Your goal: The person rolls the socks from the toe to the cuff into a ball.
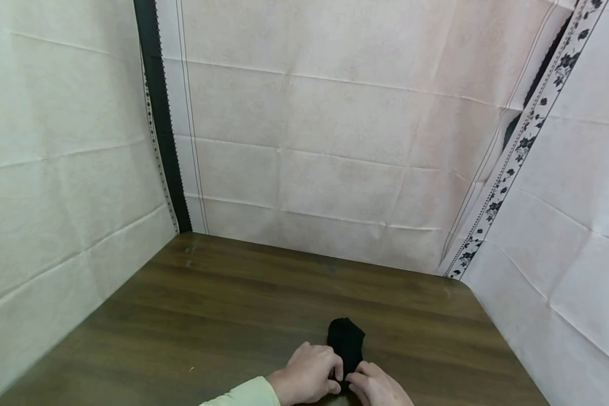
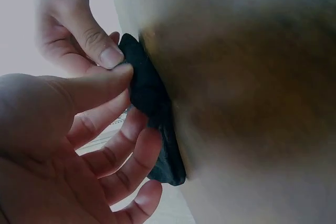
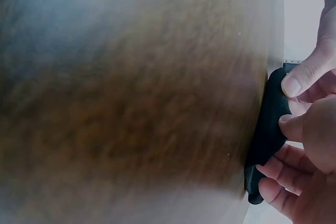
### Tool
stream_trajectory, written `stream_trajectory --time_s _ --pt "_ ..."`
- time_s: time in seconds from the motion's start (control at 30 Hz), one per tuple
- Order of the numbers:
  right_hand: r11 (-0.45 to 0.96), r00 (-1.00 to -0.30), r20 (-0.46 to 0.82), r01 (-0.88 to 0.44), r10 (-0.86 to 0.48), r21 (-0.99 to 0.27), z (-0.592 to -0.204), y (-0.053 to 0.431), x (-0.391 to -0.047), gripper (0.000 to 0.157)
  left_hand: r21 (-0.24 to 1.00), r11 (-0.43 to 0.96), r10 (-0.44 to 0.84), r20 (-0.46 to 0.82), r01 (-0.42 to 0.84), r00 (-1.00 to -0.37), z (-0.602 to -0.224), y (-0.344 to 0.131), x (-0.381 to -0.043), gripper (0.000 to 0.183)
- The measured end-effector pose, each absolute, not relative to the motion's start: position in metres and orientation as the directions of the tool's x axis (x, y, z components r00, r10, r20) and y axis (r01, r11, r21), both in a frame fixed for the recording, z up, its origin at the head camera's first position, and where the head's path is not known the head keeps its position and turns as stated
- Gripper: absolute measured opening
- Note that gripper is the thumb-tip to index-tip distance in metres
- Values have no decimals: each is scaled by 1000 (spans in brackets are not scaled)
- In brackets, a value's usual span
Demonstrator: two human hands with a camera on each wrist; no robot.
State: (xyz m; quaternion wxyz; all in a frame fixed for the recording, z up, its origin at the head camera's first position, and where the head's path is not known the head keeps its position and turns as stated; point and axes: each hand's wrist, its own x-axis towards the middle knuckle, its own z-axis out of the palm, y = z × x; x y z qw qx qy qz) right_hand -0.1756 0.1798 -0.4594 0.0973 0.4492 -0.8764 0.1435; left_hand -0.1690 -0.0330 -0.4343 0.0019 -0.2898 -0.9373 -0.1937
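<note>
A small black sock [image 1: 346,341] lies on the wooden table, its far end pointing away from me and its near end between my hands. My left hand [image 1: 309,373] pinches the near end from the left with thumb and fingers. From the right, my right hand [image 1: 378,385] pinches the same end, its fingertips close to the left ones. In the left wrist view the sock [image 2: 147,85] looks folded or bunched, and both thumbs press on its edge. The right wrist view shows the sock [image 3: 268,129] low against the tabletop, partly covered by fingers.
The brown wooden table [image 1: 223,304] spreads out around the hands. Pale creased cloth hangs as a left wall [image 1: 56,146], a back wall [image 1: 325,124] and a right wall [image 1: 578,225] along the table's edges. A tiny light speck [image 1: 192,369] lies left of the hands.
</note>
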Motion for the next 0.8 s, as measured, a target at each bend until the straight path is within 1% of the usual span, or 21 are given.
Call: stream_trajectory --time_s 0.2,0.37,0.57,0.63,0.67,0.8 --pt "607 -644 229 -765 -730 -217 -456 178 -173 7 346 773 537 91 533 -838 -433 -32 -169 14" --pt "636 -686 182 -724 -704 -267 -454 178 -173 7 381 764 538 70 521 -840 -434 -31 -171 9" --pt "630 -711 223 -698 -667 -341 -452 178 -172 11 385 757 544 77 528 -835 -436 -31 -174 3" --pt "614 -702 261 -709 -663 -347 -451 178 -171 13 380 758 547 72 531 -834 -436 -31 -174 4" --pt "602 -686 290 -727 -668 -331 -451 178 -171 15 381 758 548 68 529 -834 -436 -31 -175 4" --pt "564 -600 401 -797 -692 -217 -452 178 -170 18 379 762 552 45 525 -833 -436 -31 -175 5"
